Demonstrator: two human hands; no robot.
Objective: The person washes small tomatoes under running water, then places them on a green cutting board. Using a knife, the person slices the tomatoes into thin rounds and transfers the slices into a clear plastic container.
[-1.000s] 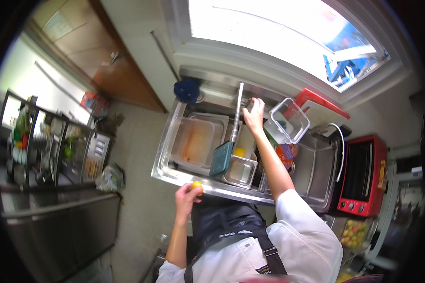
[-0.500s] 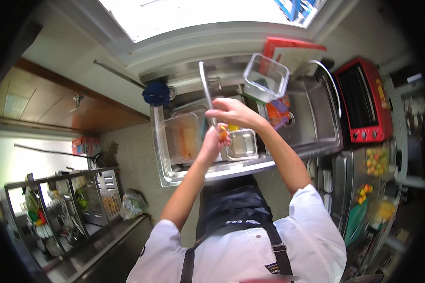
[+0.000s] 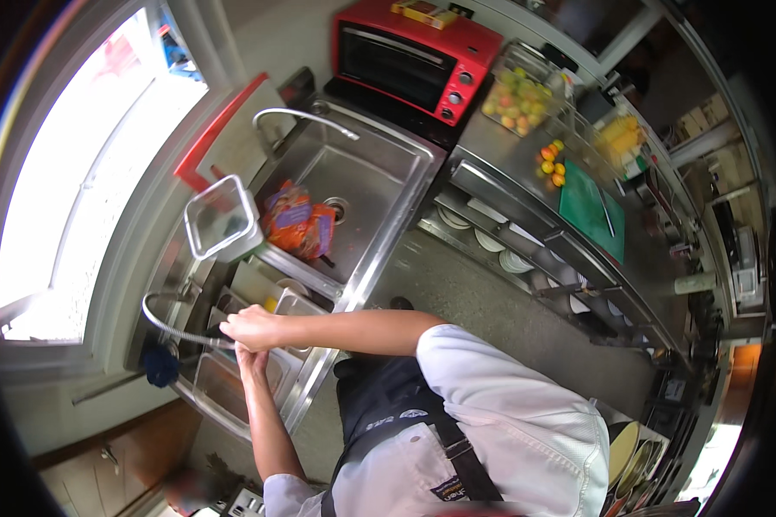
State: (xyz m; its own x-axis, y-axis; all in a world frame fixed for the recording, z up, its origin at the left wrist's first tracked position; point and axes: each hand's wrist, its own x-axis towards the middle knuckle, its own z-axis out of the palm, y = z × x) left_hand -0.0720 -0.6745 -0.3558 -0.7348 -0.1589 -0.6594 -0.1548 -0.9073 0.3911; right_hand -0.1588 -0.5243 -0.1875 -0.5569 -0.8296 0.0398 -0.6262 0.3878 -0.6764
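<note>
Both hands meet over the near sink basin, beside the tip of the curved metal tap hose [image 3: 179, 334]. My right hand [image 3: 252, 327] is closed, its fingers curled over the top of my left hand. My left hand [image 3: 251, 358] sits just below, its fingers closed and partly covered by the right. Whatever lies between them is hidden now. Under the hands, the basin holds clear rectangular tubs; one clear tub [image 3: 215, 388] is at the left and a smaller clear container [image 3: 297, 307] is to the right.
A tall clear container [image 3: 222, 226] stands at the divider. Orange-and-purple packages [image 3: 297, 224] lie in the second basin [image 3: 366, 185]. Beyond are a red toaster oven [image 3: 418, 65] and a counter with a fruit tub [image 3: 517, 99], several orange-yellow fruits [image 3: 552, 164], a green board [image 3: 591, 211] and a knife [image 3: 608, 215].
My view has swung to the right. My hands have come together, the right closing over the left. The small orange-yellow thing seen earlier in my left hand is now hidden.
</note>
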